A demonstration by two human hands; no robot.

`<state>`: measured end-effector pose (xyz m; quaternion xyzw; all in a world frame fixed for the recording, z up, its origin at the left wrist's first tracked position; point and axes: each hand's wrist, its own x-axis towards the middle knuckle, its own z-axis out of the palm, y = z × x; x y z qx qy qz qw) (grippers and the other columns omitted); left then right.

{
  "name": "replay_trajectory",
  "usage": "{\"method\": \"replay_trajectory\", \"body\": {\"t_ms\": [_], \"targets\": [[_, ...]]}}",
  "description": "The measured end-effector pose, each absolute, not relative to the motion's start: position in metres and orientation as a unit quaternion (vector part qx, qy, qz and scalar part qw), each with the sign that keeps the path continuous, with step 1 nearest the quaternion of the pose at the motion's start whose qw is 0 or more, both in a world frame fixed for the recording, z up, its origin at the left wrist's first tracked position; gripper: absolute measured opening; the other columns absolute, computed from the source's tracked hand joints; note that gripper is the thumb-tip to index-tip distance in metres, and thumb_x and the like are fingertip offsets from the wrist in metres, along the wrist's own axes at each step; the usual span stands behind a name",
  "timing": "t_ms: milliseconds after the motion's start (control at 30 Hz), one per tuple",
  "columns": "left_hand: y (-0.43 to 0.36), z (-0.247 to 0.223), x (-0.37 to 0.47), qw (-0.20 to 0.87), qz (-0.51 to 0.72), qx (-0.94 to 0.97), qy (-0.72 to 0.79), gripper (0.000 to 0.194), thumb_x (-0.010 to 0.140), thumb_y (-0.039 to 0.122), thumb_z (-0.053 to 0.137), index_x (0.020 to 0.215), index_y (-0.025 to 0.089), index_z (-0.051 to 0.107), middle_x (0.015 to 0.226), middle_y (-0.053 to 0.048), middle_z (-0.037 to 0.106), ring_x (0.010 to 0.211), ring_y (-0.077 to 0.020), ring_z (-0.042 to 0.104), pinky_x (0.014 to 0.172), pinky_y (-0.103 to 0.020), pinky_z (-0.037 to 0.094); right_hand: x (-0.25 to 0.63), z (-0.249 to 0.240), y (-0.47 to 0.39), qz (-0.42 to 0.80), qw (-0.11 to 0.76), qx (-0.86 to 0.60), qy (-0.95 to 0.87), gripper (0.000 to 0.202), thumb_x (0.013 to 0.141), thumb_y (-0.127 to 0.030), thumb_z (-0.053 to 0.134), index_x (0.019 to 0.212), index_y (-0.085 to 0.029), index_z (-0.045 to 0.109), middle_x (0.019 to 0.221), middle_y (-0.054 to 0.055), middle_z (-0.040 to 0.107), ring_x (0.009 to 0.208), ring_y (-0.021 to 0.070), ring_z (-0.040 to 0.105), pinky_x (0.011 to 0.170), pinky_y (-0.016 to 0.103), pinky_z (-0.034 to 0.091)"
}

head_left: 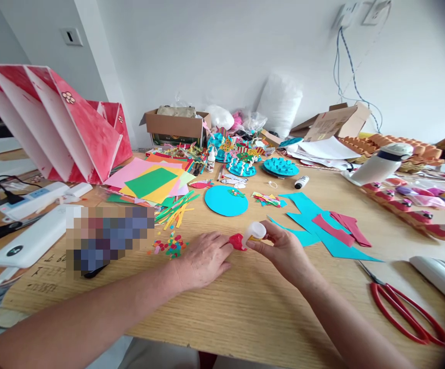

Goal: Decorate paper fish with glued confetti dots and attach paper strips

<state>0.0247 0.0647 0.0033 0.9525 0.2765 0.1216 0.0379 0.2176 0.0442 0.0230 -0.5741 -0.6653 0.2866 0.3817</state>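
My right hand [282, 251] is closed around a white glue stick [256, 231] with a yellowish band, tilted with its lower end at a small red paper piece [237, 241]. Lying low on the table, my left hand [204, 260] has its fingers close together and its fingertips pinning the red piece's left edge. Left of that hand are loose coloured paper dots [170, 245]. Beyond both hands lies a blue paper disc [226, 200] with a small green decorated piece near its upper right edge. Cut paper bits [267, 199] form a small pile beside the disc.
Blue paper offcuts [303, 218] and red-handled scissors [409, 313] lie to the right. Coloured sheets [151, 182] and paper strips [176, 210] are at left, near a white power bank [34, 236]. A white bottle [382, 163] stands tilted at far right.
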Motion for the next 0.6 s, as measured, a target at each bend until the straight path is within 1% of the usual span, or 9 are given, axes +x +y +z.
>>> {"method": "replay_trajectory", "body": {"t_ms": [200, 367, 600], "targets": [[0.0655, 0.0027, 0.0241, 0.04, 0.119, 0.952, 0.28, 0.028, 0.076, 0.026, 0.057, 0.101, 0.016, 0.049, 0.101, -0.006, 0.054, 0.096, -0.0214, 0.048, 0.083, -0.037, 0.04, 0.2123, 0.0189, 0.0523, 0.259, 0.387, -0.579, -0.67, 0.022, 0.067, -0.04, 0.06, 0.07, -0.02, 0.053, 0.066, -0.002, 0.054, 0.065, 0.0139, 0.05, 0.061, 0.025, 0.039], [0.0661, 0.0015, 0.0238, 0.054, 0.127, 0.952, 0.272, 0.034, 0.077, 0.025, 0.056, 0.108, 0.016, 0.046, 0.105, -0.007, 0.053, 0.101, -0.0209, 0.047, 0.086, -0.036, 0.039, 0.2087, 0.018, 0.0521, 0.274, 0.377, -0.572, -0.676, 0.021, 0.067, -0.039, 0.06, 0.072, -0.02, 0.054, 0.068, -0.001, 0.055, 0.069, 0.015, 0.051, 0.063, 0.026, 0.04], [0.0665, 0.0017, 0.0247, 0.062, 0.126, 0.951, 0.274, 0.029, 0.078, 0.024, 0.054, 0.104, 0.015, 0.047, 0.103, -0.007, 0.054, 0.099, -0.0209, 0.049, 0.085, -0.036, 0.04, 0.2083, 0.0211, 0.0484, 0.283, 0.375, -0.571, -0.673, 0.02, 0.067, -0.039, 0.061, 0.07, -0.02, 0.054, 0.067, -0.002, 0.053, 0.067, 0.014, 0.05, 0.062, 0.026, 0.039]]}}
